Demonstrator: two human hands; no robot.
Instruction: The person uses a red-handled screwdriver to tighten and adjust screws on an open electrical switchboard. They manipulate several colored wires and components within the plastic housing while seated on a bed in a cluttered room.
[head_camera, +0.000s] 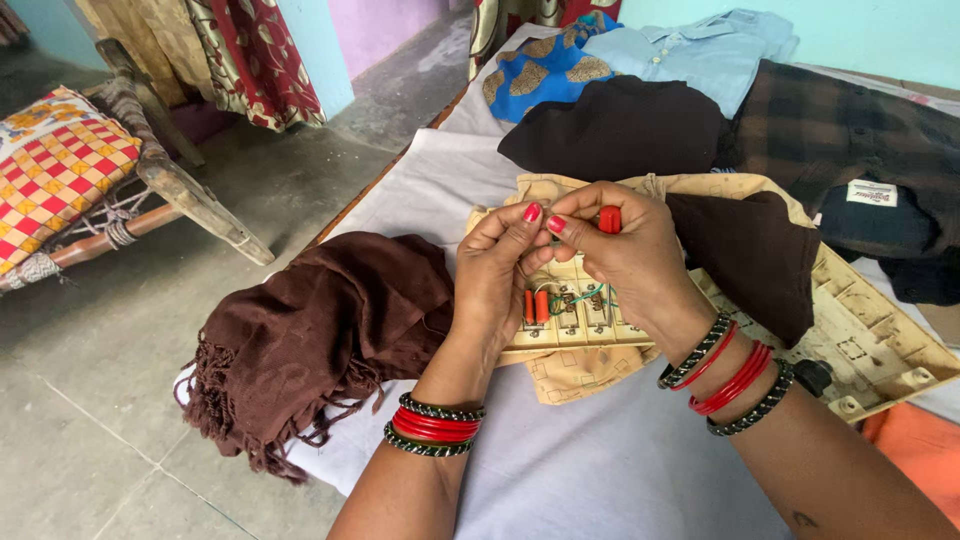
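1. Two hands meet over a cream switchboard (580, 315): the right hand (625, 255) has its fingers (572, 226) closed around a red-handled screwdriver (609, 219), whose thin shaft runs down to the board
2. The left hand (500, 275) curls beside it, fingertips pinched together at something too small to make out, touching the right hand's fingertips just above the board
3. The switchboard lies under both hands, face up, showing two orange parts (536, 306) and green wires (580, 297) in its compartments
4. A beige patterned cloth (585, 370) lies under the board, and a cream plastic cover plate (870, 345) lies just right of the board
5. Red and dark bangles (432, 425) ring both wrists, nearer the camera than the board
6. A brown fringed shawl (310, 340) is heaped left of the board on the white-sheeted tabletop (600, 470)
7. Beyond the board lie folded clothes: a black garment (620, 125), a light blue shirt (710, 50), a dark checked shirt (850, 130)
8. Far left of the board, on the floor, stands a wooden cot (170, 175) with a checked cushion (55, 165)
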